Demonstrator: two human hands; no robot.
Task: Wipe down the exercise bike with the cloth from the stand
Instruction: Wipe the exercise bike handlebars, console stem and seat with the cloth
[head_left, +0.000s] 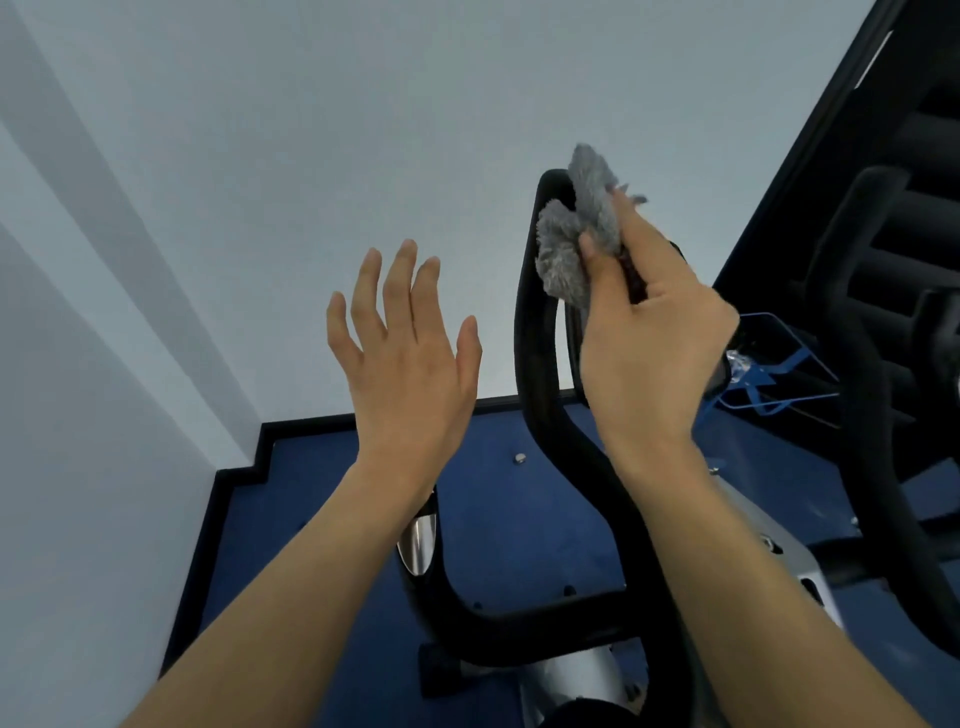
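fingers (631, 223) of the right hand (654, 338) are curled round the grey cloth (563, 254). the thumb pinches it from the near side, and the bunched wad sits against the top of the black handlebar loop (525, 322) of the exercise bike (587, 675). left hand (410, 358) is raised beside the bar with fingers straight and a little spread, holding nothing and touching nothing.

cloth looks fluffy, soft and light, with no stiffness. one loose end sticks up above the bar and another lobe hangs left of the thumb. it should squash and wrap easily, and probably drags a bit on the matte bar rather than sliding off. best hold is likely the one in use: wad in the palm, pile side to the tube, fingers folded round so the cloth cups the bar for a stroke along the curve. the loose end could flap or snag, so tucking it in would help.

bike looks heavy and rigid, so it shouldn't shift under wiping pressure. the free hand could steady the lower bar if needed.

blue wire rack (769, 364) stands on the blue floor (519, 519) behind the right hand. cannot tell if that is the stand.
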